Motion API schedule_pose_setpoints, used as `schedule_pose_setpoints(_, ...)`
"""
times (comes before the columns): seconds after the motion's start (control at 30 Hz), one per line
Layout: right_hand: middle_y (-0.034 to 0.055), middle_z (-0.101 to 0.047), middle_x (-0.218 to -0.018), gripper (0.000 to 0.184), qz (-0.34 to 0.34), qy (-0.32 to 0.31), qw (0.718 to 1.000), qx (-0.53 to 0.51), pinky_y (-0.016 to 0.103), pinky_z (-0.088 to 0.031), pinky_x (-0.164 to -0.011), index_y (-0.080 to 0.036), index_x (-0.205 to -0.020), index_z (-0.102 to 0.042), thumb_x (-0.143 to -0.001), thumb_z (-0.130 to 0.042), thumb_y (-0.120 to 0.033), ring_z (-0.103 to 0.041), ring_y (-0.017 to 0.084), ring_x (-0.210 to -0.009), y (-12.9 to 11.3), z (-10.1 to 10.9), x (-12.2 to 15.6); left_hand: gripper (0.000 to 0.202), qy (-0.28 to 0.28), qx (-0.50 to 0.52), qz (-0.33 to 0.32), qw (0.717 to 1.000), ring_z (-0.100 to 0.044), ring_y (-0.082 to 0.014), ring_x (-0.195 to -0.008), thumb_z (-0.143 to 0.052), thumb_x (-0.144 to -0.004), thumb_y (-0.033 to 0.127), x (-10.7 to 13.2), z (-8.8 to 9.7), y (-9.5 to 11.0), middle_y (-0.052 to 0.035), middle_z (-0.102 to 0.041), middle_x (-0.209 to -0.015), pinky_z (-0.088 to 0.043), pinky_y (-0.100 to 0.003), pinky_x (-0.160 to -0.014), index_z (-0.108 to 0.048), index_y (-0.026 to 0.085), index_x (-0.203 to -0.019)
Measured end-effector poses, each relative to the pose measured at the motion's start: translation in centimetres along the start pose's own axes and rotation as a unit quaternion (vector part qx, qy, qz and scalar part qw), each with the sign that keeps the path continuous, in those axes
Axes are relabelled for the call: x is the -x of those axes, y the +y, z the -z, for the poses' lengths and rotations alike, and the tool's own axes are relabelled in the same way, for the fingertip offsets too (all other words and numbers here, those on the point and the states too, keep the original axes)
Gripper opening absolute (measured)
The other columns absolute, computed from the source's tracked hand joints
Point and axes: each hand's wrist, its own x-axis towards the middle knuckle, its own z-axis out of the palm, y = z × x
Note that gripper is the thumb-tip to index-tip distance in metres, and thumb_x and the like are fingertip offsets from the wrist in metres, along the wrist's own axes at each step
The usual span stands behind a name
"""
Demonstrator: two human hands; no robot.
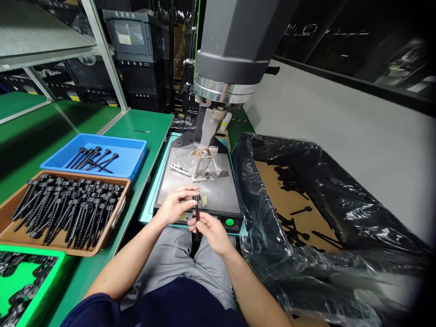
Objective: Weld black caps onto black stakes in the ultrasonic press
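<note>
Apparently mid-batch: left hand point(174, 206) and right hand point(213, 232), fingers point(184, 193) gripping one black rod point(196, 210); brown tray point(109, 229) well stocked, lined box point(332, 190) part-filled.

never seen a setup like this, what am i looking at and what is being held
This one picture comes from a head-worn camera looking forward and down. The bare left hand and right hand hold one slim black part at the near side of a metal plate, below a big grey machine. Left, on a green table, a blue tray and a brown tray hold similar parts; a green tray holds other black pieces. Right, a plastic-lined box holds more.
</note>
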Motion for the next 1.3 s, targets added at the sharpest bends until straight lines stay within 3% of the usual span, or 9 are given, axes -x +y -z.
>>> schedule_pose_setpoints(0.2,0.007,-0.066,-0.095,0.042,0.016,0.074,0.991,-0.111,0.033,-0.051,-0.069,-0.022,-0.114,-0.063,-0.085,-0.065,-0.053,-0.062,0.019,-0.075,-0.5,0.1,-2.0,0.029,-0.069,0.017,0.053,0.996,-0.066,-0.0179,-0.076,-0.067,-0.08,0.037,0.9,-1.6,-0.8,-0.013,-0.056,-0.131,-0.056,-0.036,-0.068,-0.074,0.023,-0.105)
schedule_pose_setpoints(0.3,0.0068,-0.066,-0.09,0.036,0.008,0.073,0.989,-0.131,0.032,-0.051,-0.066,-0.021,-0.106,-0.065,-0.084,-0.066,-0.05,-0.061,0.018,-0.072,-0.2,0.4,-2.5,0.029,-0.072,0.005,0.042,0.996,-0.067,-0.0209,-0.087,-0.069,-0.079,0.036,1.0,-1.8,-1.1,-0.0127,-0.057,-0.13,-0.056,-0.038,-0.078,-0.074,0.023,-0.104)
schedule_pose_setpoints(0.4,0.0056,-0.066,-0.088,0.037,0.001,0.108,0.982,-0.156,0.03,-0.05,-0.063,-0.02,-0.103,-0.064,-0.079,-0.073,-0.047,-0.06,0.016,-0.068,0.2,1.2,-2.7,0.035,0.001,-0.001,0.026,1.0,-0.059,-0.0265,-0.113,-0.075,-0.073,0.034,-0.1,-1.0,-1.7,-0.0125,-0.061,-0.126,-0.048,-0.042,-0.096,-0.073,0.022,-0.106)
schedule_pose_setpoints(0.53,0.0061,-0.067,-0.09,0.042,-0.01,0.163,0.975,-0.151,0.028,-0.049,-0.059,-0.019,-0.101,-0.063,-0.073,-0.078,-0.046,-0.06,0.015,-0.065,0.4,2.2,-3.3,0.047,0.191,0.111,0.068,0.973,-0.059,-0.0243,-0.112,-0.076,-0.07,0.037,-3.8,0.3,-2.6,-0.0135,-0.064,-0.121,-0.044,-0.041,-0.1,-0.066,0.018,-0.111)
schedule_pose_setpoints(0.6,0.006,-0.068,-0.088,0.045,-0.019,0.17,0.975,-0.145,0.027,-0.049,-0.059,-0.019,-0.103,-0.063,-0.071,-0.08,-0.046,-0.06,0.014,-0.065,0.3,2.5,-3.9,0.051,0.215,0.172,0.097,0.957,-0.058,-0.0234,-0.114,-0.079,-0.067,0.037,-5.8,0.6,-2.8,-0.0148,-0.062,-0.124,-0.045,-0.038,-0.099,-0.064,0.016,-0.111)
schedule_pose_setpoints(0.77,0.0056,-0.068,-0.087,0.055,-0.054,0.161,0.978,-0.123,0.025,-0.048,-0.059,-0.018,-0.108,-0.062,-0.065,-0.083,-0.045,-0.061,0.013,-0.064,0.1,2.8,-6.4,0.047,0.183,0.205,0.107,0.956,-0.062,-0.0182,-0.101,-0.082,-0.062,0.038,-9.3,0.4,-2.6,-0.0115,-0.065,-0.113,-0.048,-0.03,-0.087,-0.066,0.015,-0.101)
schedule_pose_setpoints(1.0,0.0038,-0.067,-0.087,0.051,-0.049,0.117,0.988,-0.086,0.026,-0.049,-0.06,-0.019,-0.108,-0.063,-0.066,-0.081,-0.042,-0.062,0.013,-0.066,0.2,2.4,-10.6,0.036,0.162,0.227,0.084,0.957,-0.061,-0.0113,-0.064,-0.083,-0.058,0.033,-10.0,-0.3,-1.4,-0.0022,-0.065,-0.073,-0.043,-0.022,-0.056,-0.063,0.014,-0.08)
schedule_pose_setpoints(1.13,-0.0003,-0.065,-0.08,0.038,0.01,0.095,0.992,-0.084,0.025,-0.047,-0.058,-0.021,-0.098,-0.064,-0.067,-0.077,-0.039,-0.059,0.012,-0.063,0.6,0.7,-13.3,0.034,0.15,0.269,0.091,0.947,-0.054,-0.0077,-0.05,-0.082,-0.059,0.029,-10.3,-0.9,-1.3,0.0009,-0.061,-0.064,-0.031,-0.017,-0.041,-0.06,0.014,-0.08)
schedule_pose_setpoints(1.3,0.0,-0.067,-0.084,0.029,0.108,0.131,0.984,-0.058,0.026,-0.049,-0.065,-0.021,-0.091,-0.065,-0.073,-0.072,-0.043,-0.06,0.015,-0.073,-0.3,0.5,-16.0,0.041,0.167,0.293,0.085,0.938,-0.056,-0.0077,-0.048,-0.083,-0.058,0.026,-10.8,-1.0,-1.0,0.0014,-0.062,-0.065,-0.036,-0.016,-0.041,-0.059,0.013,-0.088)
